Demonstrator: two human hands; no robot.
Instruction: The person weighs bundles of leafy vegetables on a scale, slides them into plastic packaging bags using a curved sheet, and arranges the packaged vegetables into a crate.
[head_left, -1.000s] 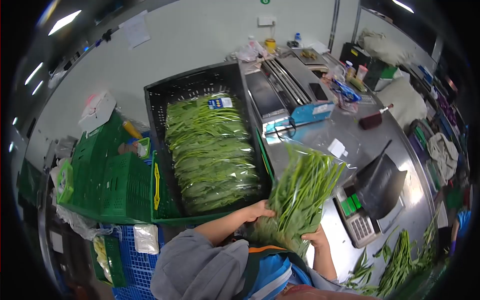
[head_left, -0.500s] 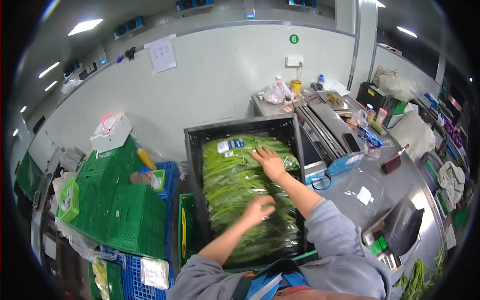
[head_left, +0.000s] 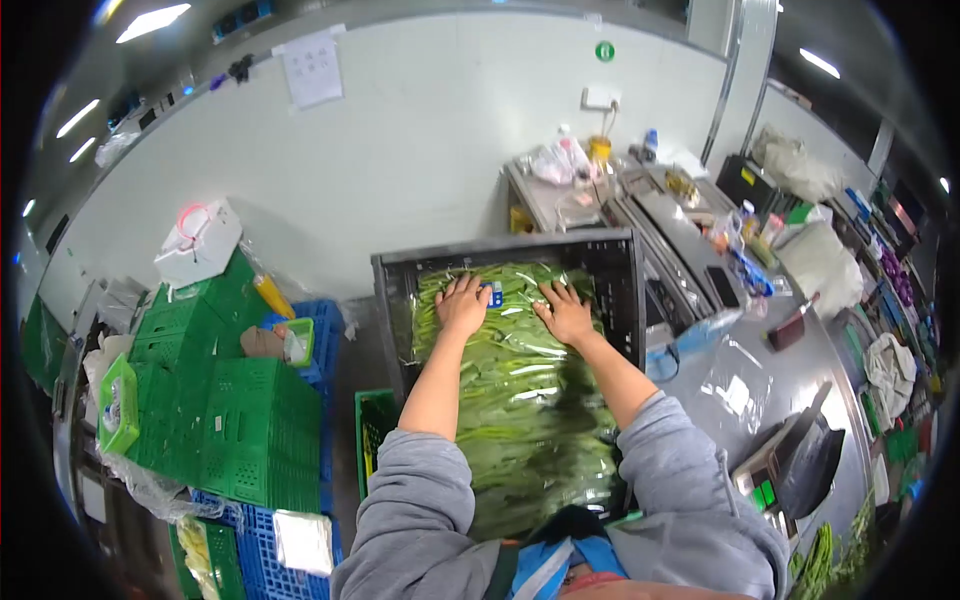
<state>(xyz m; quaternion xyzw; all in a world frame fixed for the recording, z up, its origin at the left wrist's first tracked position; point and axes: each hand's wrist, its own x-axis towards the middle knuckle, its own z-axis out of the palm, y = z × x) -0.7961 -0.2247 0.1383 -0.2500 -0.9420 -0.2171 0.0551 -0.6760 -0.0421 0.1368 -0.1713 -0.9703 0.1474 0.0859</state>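
Note:
Bagged leafy green vegetables (head_left: 530, 400) lie in rows inside a black crate (head_left: 510, 245). My left hand (head_left: 463, 305) rests flat on the far row of bags, fingers spread. Beside it a blue and white label (head_left: 494, 294) shows on the clear film. On the same row, farther right, my right hand (head_left: 567, 314) also presses down with its fingers apart. Neither hand grips anything. Under the black crate part of a green crate (head_left: 375, 420) is visible.
Green crates (head_left: 240, 430) stand stacked on the left, on blue pallets (head_left: 290, 540). To the right is a metal table (head_left: 730, 400) with a sealing machine (head_left: 670, 250), a phone (head_left: 721, 286) and a scale (head_left: 765, 485). A white wall (head_left: 420, 140) stands behind.
My left hand has moved from over the near bags up to the far row, and its fingers have opened. The right hand stays on that row. The view has shifted slightly.

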